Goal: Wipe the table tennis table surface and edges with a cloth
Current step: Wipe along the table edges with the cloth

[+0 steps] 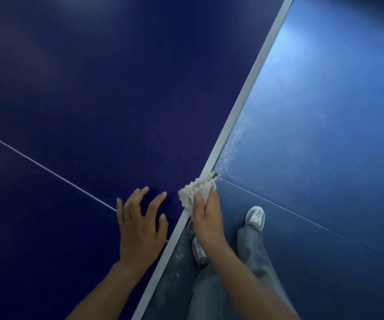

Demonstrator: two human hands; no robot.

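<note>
Gripping the bunched cloth (196, 190) in the right hand (207, 218), pressing it on the white edge (244, 107) of the bench (82, 93). Bracing with the left hand (140, 225), fingers spread, just inside that edge. Likely midway: long stretch of edge beyond the cloth left.

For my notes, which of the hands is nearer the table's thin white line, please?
Left. The left hand lies over the thin white line; the right hand grips the cloth at the edge.

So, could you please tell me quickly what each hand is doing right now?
Left hand: open, spread on the table tennis table.
Right hand: holding the cloth.
</note>
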